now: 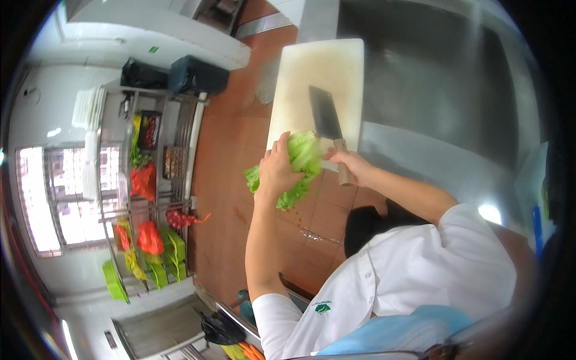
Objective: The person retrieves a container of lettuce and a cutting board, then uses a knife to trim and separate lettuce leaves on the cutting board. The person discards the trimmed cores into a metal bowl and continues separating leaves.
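My left hand (278, 173) grips a head of green leaf lettuce (303, 153) over the near edge of a white cutting board (315, 63). The lettuce's stem end points at the board and its loose leaves hang past the edge above the floor. A cleaver (325, 112) with a wide dark blade and a wooden handle lies at a slant over the board, its handle reaching past the near edge. My right hand (348, 164) is at that handle, with the thumb and fingers around it and the fingertips close to the lettuce.
A steel counter (405, 144) with a large dark recessed area (432, 81) adjoins the board. Across the red tiled floor (225, 180) stands a metal rack holding vegetables, red bags (150, 237) and green baskets (173, 252). A black bag (222, 327) and carrots (251, 351) are at the bottom.
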Action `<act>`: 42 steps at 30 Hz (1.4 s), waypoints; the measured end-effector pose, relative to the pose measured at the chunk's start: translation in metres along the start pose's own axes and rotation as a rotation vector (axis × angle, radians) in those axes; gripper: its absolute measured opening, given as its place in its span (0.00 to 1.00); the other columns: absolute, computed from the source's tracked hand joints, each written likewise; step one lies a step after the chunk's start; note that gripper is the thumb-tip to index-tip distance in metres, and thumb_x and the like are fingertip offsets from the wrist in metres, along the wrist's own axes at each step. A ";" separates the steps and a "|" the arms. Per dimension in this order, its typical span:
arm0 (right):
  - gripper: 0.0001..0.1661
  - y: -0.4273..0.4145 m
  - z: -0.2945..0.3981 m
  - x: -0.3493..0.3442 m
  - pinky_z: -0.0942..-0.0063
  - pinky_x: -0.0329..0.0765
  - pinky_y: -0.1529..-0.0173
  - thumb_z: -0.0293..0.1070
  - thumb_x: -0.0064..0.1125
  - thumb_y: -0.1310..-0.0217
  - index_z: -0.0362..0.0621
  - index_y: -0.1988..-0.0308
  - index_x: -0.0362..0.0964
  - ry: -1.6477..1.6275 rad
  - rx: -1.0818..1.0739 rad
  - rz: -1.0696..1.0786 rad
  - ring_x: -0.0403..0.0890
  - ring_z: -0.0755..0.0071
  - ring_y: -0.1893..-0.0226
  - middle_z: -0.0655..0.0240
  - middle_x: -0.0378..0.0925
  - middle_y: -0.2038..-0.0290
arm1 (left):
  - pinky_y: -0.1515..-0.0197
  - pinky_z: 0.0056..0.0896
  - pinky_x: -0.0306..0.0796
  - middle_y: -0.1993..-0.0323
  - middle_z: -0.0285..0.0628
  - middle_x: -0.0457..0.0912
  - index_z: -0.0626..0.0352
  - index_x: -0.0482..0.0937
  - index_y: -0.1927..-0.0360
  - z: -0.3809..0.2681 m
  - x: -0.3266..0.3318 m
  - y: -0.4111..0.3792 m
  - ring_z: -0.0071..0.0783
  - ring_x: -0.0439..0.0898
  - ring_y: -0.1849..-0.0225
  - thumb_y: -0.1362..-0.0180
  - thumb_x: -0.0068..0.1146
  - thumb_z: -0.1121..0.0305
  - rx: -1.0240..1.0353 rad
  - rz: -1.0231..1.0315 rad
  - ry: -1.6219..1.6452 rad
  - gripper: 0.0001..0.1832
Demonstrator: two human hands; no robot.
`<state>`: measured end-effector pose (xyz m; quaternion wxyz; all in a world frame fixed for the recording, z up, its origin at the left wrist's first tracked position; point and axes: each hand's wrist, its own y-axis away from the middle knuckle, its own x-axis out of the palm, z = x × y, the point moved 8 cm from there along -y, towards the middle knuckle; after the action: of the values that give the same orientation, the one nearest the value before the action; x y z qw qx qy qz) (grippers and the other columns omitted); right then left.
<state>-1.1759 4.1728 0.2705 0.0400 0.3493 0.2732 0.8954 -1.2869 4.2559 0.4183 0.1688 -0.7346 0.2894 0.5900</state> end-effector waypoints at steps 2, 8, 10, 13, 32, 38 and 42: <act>0.22 -0.052 -0.002 -0.083 0.75 0.72 0.64 0.36 0.56 0.50 0.46 0.52 0.72 0.190 -0.108 -0.133 0.75 0.77 0.68 0.70 0.75 0.64 | 0.50 0.47 0.66 0.48 0.45 0.71 0.50 0.55 0.38 0.014 0.076 -0.079 0.50 0.71 0.49 0.71 0.73 0.68 0.042 0.128 -0.079 0.53; 0.27 -0.096 0.054 -0.234 0.64 0.74 0.65 0.40 0.60 0.49 0.46 0.48 0.67 0.662 -0.305 -0.635 0.80 0.60 0.73 0.62 0.78 0.75 | 0.42 0.51 0.59 0.43 0.45 0.66 0.50 0.54 0.37 0.013 0.214 -0.269 0.52 0.65 0.43 0.72 0.74 0.64 0.269 0.381 -0.131 0.55; 0.27 -0.086 0.071 -0.224 0.58 0.74 0.65 0.39 0.58 0.47 0.48 0.47 0.63 0.880 -0.450 -0.772 0.79 0.51 0.72 0.57 0.78 0.73 | 0.40 0.53 0.56 0.41 0.46 0.64 0.52 0.52 0.35 0.017 0.230 -0.288 0.52 0.62 0.40 0.72 0.74 0.61 0.363 0.336 -0.172 0.57; 0.24 -0.105 0.053 -0.220 0.54 0.73 0.65 0.37 0.53 0.44 0.48 0.48 0.60 1.070 -0.407 -0.862 0.78 0.44 0.70 0.53 0.78 0.72 | 0.39 0.56 0.53 0.38 0.49 0.60 0.57 0.50 0.34 0.025 0.245 -0.295 0.52 0.59 0.38 0.75 0.75 0.55 0.409 0.278 -0.226 0.62; 0.14 -0.167 0.082 -0.154 0.56 0.74 0.67 0.33 0.46 0.40 0.43 0.54 0.61 1.248 -0.549 -0.959 0.78 0.48 0.72 0.54 0.76 0.71 | 0.46 0.52 0.61 0.42 0.45 0.64 0.60 0.53 0.39 0.043 0.265 -0.321 0.46 0.62 0.40 0.78 0.78 0.55 0.175 0.338 -0.121 0.60; 0.12 -0.176 0.085 -0.150 0.56 0.74 0.69 0.31 0.47 0.42 0.40 0.58 0.61 1.265 -0.406 -0.941 0.78 0.50 0.74 0.55 0.75 0.76 | 0.48 0.54 0.61 0.42 0.44 0.63 0.59 0.53 0.39 0.043 0.270 -0.320 0.45 0.62 0.40 0.75 0.77 0.55 0.133 0.326 -0.103 0.58; 0.09 -0.189 0.083 -0.159 0.55 0.74 0.70 0.28 0.46 0.44 0.39 0.62 0.60 1.280 -0.270 -0.900 0.78 0.49 0.75 0.56 0.75 0.78 | 0.49 0.54 0.61 0.41 0.44 0.62 0.59 0.53 0.39 0.043 0.275 -0.316 0.47 0.62 0.41 0.74 0.77 0.56 0.163 0.222 -0.111 0.57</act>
<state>-1.0248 4.3298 0.1269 0.2752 -0.3849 0.2472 0.8456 -1.0853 4.4639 0.1125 0.1772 -0.6481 0.4063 0.6192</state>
